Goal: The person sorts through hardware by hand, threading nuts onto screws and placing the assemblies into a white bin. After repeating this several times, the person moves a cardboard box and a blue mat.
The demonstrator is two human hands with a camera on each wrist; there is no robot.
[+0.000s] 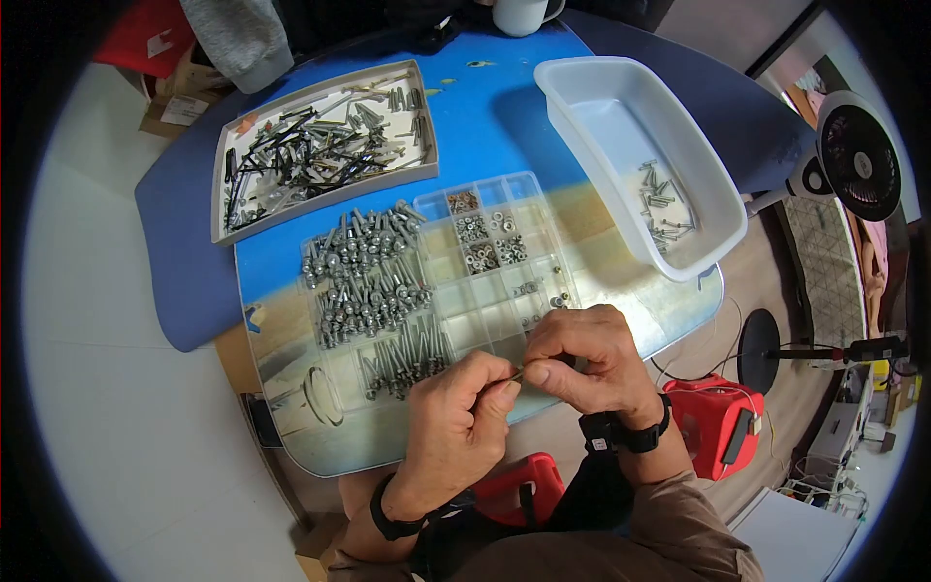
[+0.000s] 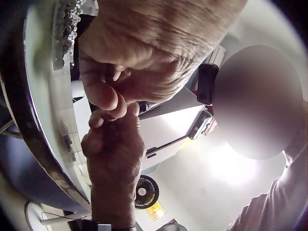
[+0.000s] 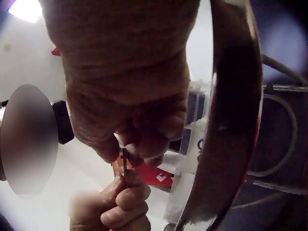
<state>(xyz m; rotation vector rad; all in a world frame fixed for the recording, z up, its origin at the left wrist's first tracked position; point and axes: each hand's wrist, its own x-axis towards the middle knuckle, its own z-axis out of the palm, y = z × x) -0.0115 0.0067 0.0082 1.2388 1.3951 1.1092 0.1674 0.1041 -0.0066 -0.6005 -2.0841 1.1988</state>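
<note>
Both hands meet above the table's near edge in the head view. The left hand [image 1: 464,419] pinches one end of a small thin metal piece [image 3: 124,160], which looks like a screw. At its other end the thumb and fingers of the right hand [image 1: 593,361] pinch it. In the left wrist view the fingertips of the two hands nearly touch and hide the piece. Just beyond the hands lies a clear compartment box [image 1: 456,308] with nuts [image 1: 482,257] and washers. Many bolts [image 1: 373,301] fill its left side.
A cardboard tray [image 1: 325,194] of mixed screws lies at the back left. At the back right stands a white plastic bin [image 1: 621,184] with several screws inside. A mug [image 1: 519,16] is at the far edge, and a fan [image 1: 853,155] stands to the right.
</note>
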